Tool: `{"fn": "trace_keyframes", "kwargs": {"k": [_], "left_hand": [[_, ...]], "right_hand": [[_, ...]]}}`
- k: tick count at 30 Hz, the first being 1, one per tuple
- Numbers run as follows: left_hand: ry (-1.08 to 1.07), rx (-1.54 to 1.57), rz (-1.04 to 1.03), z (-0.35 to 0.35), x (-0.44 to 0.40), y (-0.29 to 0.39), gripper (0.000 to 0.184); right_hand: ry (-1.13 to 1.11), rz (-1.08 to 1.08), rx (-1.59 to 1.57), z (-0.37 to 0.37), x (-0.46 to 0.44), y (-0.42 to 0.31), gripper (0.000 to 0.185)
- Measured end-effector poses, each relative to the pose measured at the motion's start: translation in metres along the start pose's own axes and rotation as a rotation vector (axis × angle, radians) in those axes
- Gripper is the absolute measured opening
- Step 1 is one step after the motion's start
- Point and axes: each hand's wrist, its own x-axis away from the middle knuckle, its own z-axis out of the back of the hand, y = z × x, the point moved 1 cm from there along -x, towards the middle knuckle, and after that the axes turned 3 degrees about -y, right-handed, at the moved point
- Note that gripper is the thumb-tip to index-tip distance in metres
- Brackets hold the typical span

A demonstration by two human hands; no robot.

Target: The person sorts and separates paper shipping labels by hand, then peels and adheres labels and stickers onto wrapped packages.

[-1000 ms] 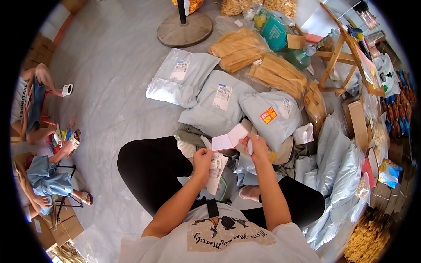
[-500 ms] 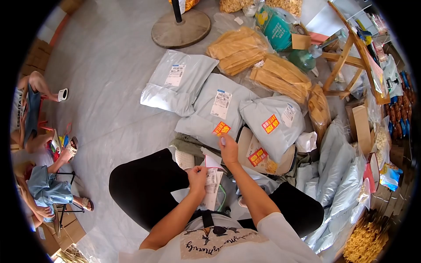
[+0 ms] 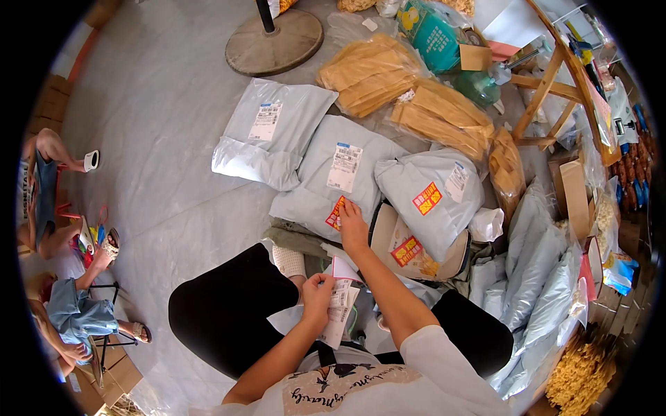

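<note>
My right hand (image 3: 354, 226) has its fingers spread over a red and yellow sticker (image 3: 336, 213), which lies on the lower part of the middle grey parcel (image 3: 320, 188). Closed fingers of my left hand (image 3: 318, 295) hold white printed labels (image 3: 339, 312) and a pink-edged pad (image 3: 345, 269) above my lap. A second grey parcel (image 3: 267, 139) lies at the left with a white label. The right grey parcel (image 3: 433, 208) bears a similar red and yellow sticker (image 3: 427, 199) and rests partly on a beige case (image 3: 454, 258).
Bags of yellow dried food (image 3: 374, 75) lie beyond the parcels, near a round stand base (image 3: 274, 43). Stacked grey parcels (image 3: 538, 277) and a wooden frame (image 3: 546, 87) are on the right. Two people (image 3: 83, 308) sit at the far left.
My right hand went from the pad to the middle parcel, where a red and yellow sticker now lies. My left hand keeps the labels and pad. The view has shifted slightly.
</note>
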Motion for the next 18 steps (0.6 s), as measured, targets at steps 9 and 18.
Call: {"fn": "trace_keyframes", "kwargs": {"k": [9, 18], "left_hand": [[-0.035, 0.01, -0.006, 0.0, 0.001, 0.002, 0.003], [-0.048, -0.044, -0.141, -0.002, -0.004, 0.002, 0.005]], "right_hand": [[-0.105, 0.164, 0.016, 0.0, 0.032, 0.007, 0.037], [-0.129, -0.278, -0.694, 0.046, 0.03, 0.018, 0.021]]}}
